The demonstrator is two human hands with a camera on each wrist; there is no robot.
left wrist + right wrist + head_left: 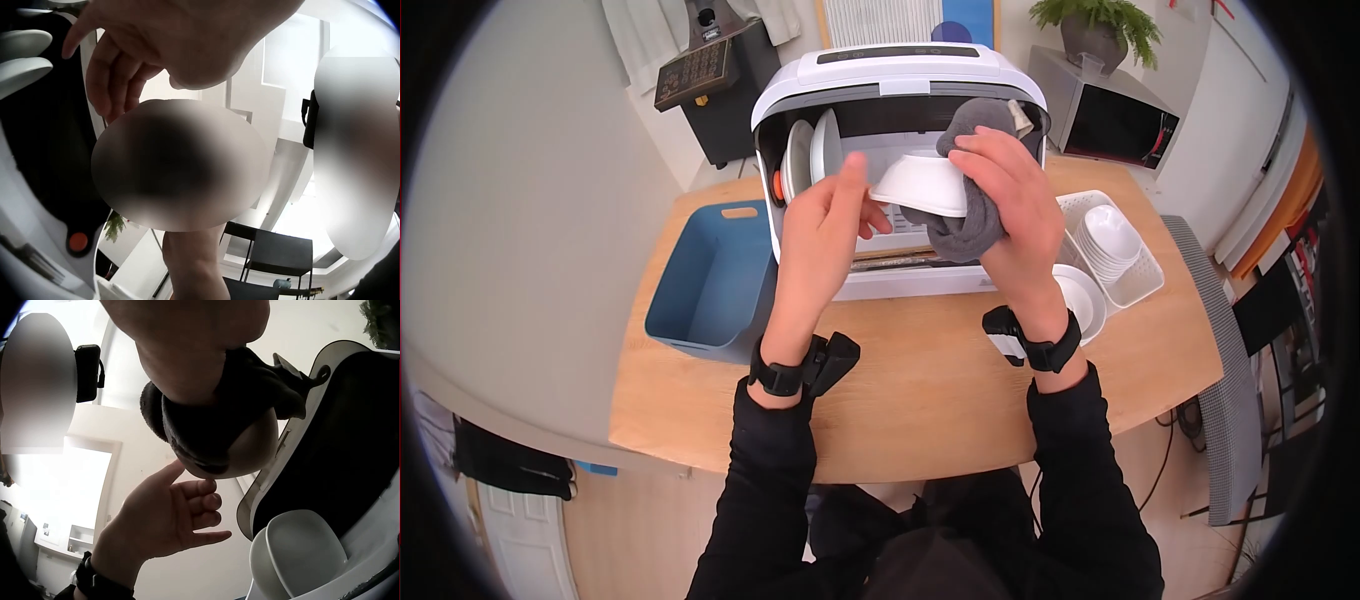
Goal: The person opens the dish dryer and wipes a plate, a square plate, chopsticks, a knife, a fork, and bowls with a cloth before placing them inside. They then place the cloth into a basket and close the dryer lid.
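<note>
A white bowl (922, 185) is held tilted, mouth downward, above the front of a white dish cabinet (845, 67). My right hand (1025, 220) grips a grey cloth (965, 238) bunched around the bowl's right side, which it partly hides. My left hand (820, 235) is at the bowl's left rim, thumb raised. From the right wrist view, the left hand (159, 515) has its fingers loosely extended, tips at the bowl (255, 450), beside the dark cloth (219, 425). A blurred patch hides the bowl in the left wrist view, below the left hand (187, 47).
White plates (826, 145) stand upright inside the cabinet at left. On the table (910, 400), a blue bin (715, 280) is left of the cabinet; at right, a white basket (1145, 285) holds stacked bowls (1112, 235). Behind are a microwave (1115, 115) and a plant (1095, 30).
</note>
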